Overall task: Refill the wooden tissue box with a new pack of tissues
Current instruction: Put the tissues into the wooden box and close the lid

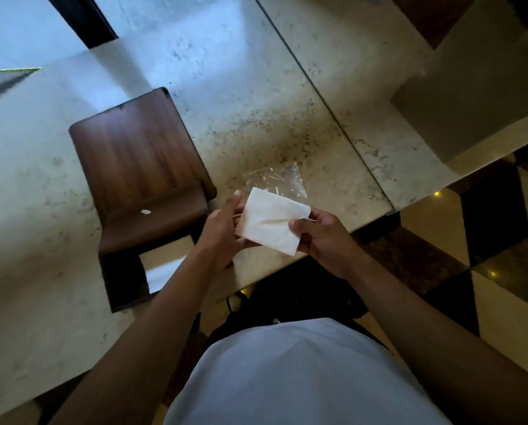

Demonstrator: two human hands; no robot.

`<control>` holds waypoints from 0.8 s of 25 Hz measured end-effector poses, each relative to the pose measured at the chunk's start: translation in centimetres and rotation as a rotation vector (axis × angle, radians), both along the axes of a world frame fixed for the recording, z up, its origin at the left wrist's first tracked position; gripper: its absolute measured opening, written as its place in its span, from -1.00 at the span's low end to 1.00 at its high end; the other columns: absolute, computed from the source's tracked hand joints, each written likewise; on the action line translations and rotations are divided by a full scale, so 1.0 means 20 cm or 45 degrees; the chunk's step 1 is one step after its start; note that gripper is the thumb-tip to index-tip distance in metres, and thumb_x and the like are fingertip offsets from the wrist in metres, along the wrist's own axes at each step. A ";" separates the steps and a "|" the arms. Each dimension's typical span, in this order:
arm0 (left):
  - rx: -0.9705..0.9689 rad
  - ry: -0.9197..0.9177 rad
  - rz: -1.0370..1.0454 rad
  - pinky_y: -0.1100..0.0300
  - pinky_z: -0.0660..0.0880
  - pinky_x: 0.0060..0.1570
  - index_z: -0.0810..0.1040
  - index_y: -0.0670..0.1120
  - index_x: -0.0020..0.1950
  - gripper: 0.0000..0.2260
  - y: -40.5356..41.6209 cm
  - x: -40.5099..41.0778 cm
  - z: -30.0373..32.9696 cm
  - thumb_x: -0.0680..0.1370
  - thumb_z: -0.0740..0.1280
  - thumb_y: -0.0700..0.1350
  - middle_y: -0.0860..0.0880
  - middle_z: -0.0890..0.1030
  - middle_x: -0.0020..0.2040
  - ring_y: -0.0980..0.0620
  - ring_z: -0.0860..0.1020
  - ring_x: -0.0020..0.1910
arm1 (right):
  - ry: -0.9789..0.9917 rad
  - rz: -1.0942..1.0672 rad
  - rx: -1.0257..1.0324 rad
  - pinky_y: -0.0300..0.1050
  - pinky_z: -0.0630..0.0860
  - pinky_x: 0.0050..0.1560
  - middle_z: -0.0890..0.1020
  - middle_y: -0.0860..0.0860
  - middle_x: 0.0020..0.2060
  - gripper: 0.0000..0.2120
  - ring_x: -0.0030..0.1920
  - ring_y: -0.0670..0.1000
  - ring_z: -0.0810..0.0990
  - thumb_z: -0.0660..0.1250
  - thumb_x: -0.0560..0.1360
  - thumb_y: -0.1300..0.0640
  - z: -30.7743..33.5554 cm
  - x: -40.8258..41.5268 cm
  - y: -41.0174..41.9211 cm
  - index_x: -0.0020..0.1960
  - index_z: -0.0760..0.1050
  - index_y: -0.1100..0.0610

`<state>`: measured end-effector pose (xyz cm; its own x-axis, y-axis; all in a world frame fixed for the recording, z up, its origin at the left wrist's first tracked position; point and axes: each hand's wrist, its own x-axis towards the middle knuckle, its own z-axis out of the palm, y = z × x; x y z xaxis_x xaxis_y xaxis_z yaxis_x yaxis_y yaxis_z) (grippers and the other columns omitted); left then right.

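Hidden: underside of the tissue stack (273,222) and the fingers beneath it; inside of the wooden tissue box (140,167), beyond what the near opening reveals.
Cut off: far and left reaches of the marble counter (256,96); both forearms run out of the lower corners.
Hard to make out: clear plastic wrapper (276,179), near-invisible but for creases and glare; small white scrap (146,212) on the box, too small to identify.
Tissue stack: white, soft, rectangular, slightly bowed; held above the counter's near edge, tilted, just in front of the wrapper.
Left hand (222,233): closed around the stack's left end, thumb up along the edge, fingers wrapped under.
Right hand (324,237): pinching the stack's right end, thumb on top, remaining fingers curled below.
Wooden tissue box: dark brown, smooth grain, rounded corners; lying on the counter left of the hands, long axis running away from the near edge; stepped panel partway along; open at the near end, pale surface visible inside.
Wrapper: flat, crumpled, transparent; resting on the counter beyond the stack, right of the box, apart from it.
Counter: pale polished marble, speckled dark veining, a straight seam running diagonally toward the near right corner.
Floor (486,240): glossy, dark and cream geometric tiles, right of the counter edge.
Shirt (293,372): white, filling the bottom centre.
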<state>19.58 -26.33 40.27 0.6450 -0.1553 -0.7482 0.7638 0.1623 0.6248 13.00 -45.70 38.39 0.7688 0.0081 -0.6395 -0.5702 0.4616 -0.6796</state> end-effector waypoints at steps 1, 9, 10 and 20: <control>-0.049 0.004 -0.006 -0.16 0.66 -0.06 0.72 -0.12 0.00 -0.67 0.05 -0.02 0.01 0.58 0.36 0.12 -0.09 0.76 -0.07 -0.11 0.74 -0.06 | -0.008 0.062 -0.028 0.05 0.68 -0.05 0.73 0.16 0.09 -0.72 0.07 0.19 0.72 0.36 0.54 0.33 0.01 0.01 0.03 0.24 0.57 0.21; 0.219 -0.154 0.108 -0.12 0.65 0.05 0.67 -0.14 0.16 -0.74 0.44 -0.26 0.01 0.48 0.51 -0.19 -0.13 0.72 0.12 -0.15 0.68 0.11 | -0.031 0.461 -0.100 0.09 0.68 -0.02 0.76 0.08 0.00 -0.76 0.04 0.15 0.73 0.37 0.53 0.34 0.02 0.08 0.31 0.16 0.59 0.15; 0.247 -0.156 0.152 -0.08 0.66 0.01 0.67 -0.12 0.15 -0.75 0.50 -0.29 0.01 0.48 0.51 -0.19 -0.11 0.72 0.11 -0.12 0.69 0.09 | -0.036 0.510 -0.109 0.07 0.68 -0.03 0.76 0.06 -0.01 -0.76 0.04 0.13 0.74 0.37 0.52 0.34 0.03 0.09 0.37 0.14 0.60 0.12; 0.509 -0.217 0.364 -0.01 0.69 -0.10 0.64 -0.19 0.19 -0.73 1.01 -0.34 -0.02 0.50 0.49 -0.20 -0.10 0.71 0.06 -0.06 0.70 -0.02 | -0.016 0.577 -0.392 0.08 0.69 -0.01 0.74 0.17 0.01 -0.76 -0.05 0.13 0.76 0.47 0.48 0.28 0.05 0.22 0.94 0.14 0.61 0.28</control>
